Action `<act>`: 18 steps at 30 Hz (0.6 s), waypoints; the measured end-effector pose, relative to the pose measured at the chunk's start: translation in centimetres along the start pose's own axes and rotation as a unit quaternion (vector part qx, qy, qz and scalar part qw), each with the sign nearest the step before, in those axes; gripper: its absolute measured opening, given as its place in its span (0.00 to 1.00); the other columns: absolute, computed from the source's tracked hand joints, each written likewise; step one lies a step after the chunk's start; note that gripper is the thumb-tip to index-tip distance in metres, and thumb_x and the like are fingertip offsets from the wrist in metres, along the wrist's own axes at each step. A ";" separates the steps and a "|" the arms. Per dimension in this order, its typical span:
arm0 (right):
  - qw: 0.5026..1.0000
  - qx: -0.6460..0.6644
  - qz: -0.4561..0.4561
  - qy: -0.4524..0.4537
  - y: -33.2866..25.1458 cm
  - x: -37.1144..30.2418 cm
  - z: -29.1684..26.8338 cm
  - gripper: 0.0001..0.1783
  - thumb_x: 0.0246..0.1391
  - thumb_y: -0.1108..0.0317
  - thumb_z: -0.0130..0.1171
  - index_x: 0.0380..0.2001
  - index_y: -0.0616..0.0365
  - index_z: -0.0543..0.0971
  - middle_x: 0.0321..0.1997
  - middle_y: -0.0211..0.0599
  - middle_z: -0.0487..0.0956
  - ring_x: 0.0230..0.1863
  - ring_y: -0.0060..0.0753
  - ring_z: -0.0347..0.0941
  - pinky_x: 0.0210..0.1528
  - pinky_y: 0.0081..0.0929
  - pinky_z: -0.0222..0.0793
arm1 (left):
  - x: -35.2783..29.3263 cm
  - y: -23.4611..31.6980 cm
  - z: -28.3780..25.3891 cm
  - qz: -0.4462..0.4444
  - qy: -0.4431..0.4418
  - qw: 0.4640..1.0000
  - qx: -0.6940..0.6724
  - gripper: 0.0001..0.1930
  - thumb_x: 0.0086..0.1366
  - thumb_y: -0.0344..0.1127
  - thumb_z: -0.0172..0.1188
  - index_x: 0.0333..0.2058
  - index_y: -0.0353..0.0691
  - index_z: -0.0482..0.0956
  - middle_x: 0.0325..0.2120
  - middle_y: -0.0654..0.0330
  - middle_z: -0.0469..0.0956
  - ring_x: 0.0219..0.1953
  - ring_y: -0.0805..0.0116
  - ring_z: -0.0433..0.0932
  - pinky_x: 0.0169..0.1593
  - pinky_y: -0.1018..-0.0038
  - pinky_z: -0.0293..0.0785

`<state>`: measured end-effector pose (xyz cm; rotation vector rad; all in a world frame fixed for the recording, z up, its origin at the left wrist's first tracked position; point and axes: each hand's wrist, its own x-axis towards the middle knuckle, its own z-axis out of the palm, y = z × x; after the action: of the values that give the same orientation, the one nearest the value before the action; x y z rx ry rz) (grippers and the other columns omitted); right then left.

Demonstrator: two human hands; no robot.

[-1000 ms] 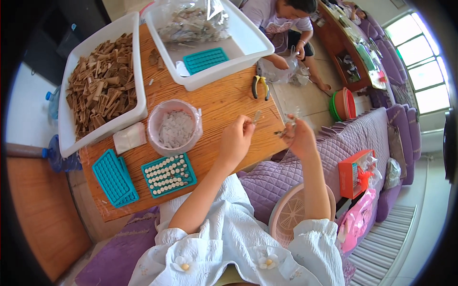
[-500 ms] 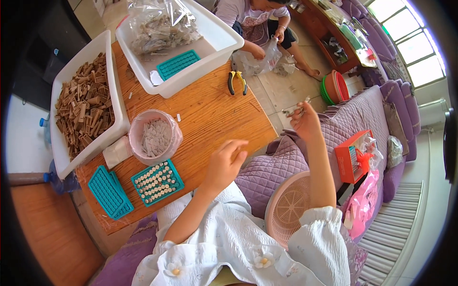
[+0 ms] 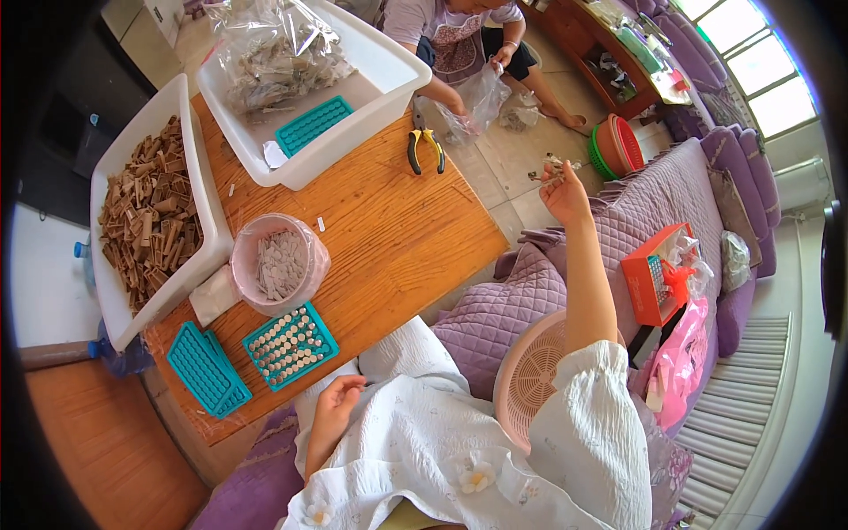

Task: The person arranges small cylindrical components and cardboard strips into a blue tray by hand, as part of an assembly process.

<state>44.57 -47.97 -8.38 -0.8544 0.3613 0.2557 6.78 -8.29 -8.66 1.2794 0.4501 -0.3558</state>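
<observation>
My right hand [image 3: 564,196] is raised at the right, over the floor beyond the table's corner. Its fingers are closed round a small bunch of pale and dark pieces [image 3: 553,170], whose kind I cannot make out. My left hand [image 3: 337,405] rests low over my lap, fingers curled together; whatever may be in them is hidden. Closest to it on the table is a teal tray [image 3: 329,346] with rows of small round silvery pieces. Beside that tray lie stacked empty teal trays [image 3: 208,369]. A pink-white tub [image 3: 316,281] behind them holds flat grey-white pieces.
A white bin [image 3: 210,221] of brown pieces and another [image 3: 389,84] with a plastic bag border the wooden table [image 3: 406,238]. Yellow-black pliers [image 3: 426,152] lie near its edge. A pink basket [image 3: 519,389] sits at my right. Another person [image 3: 455,44] handles plastic bags beyond.
My left hand has drawn back from above the table's front edge to my lap. My right hand has risen slightly, still gripping the small pieces. The view has shifted a little.
</observation>
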 end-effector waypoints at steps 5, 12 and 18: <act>1.000 0.019 0.023 -0.006 1.1 2.5 -1.6 0.14 0.58 0.57 0.46 0.35 0.56 0.72 0.35 0.38 0.78 0.36 0.33 0.75 0.32 0.25 0.73 | -2.2 -3.8 -4.4 -0.084 0.061 0.896 -0.432 0.16 0.66 0.42 0.43 0.49 0.43 0.66 0.42 0.60 0.73 0.39 0.69 0.75 0.42 0.70 0.74; 0.995 0.009 0.070 0.066 6.7 9.7 -4.4 0.14 0.58 0.57 0.46 0.33 0.57 0.73 0.31 0.35 0.77 0.33 0.30 0.75 0.30 0.23 0.71 | -1.6 -1.9 -3.6 -0.149 0.248 0.895 -0.341 0.17 0.65 0.49 0.44 0.39 0.42 0.70 0.28 0.66 0.73 0.24 0.75 0.70 0.28 0.79 0.68; 0.962 -0.165 0.158 0.150 16.4 16.5 -12.2 0.13 0.55 0.56 0.49 0.31 0.55 0.73 0.29 0.30 0.75 0.29 0.27 0.73 0.28 0.21 0.69 | -1.2 -6.2 -5.5 -0.056 0.206 0.961 -0.174 0.14 0.63 0.51 0.47 0.27 0.48 0.65 0.13 0.72 0.55 0.15 0.78 0.52 0.21 0.80 0.55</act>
<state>51.19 -45.78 -33.72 -1.1676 0.7570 0.4941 1.98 -4.52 -14.43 0.9809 0.9003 -0.0919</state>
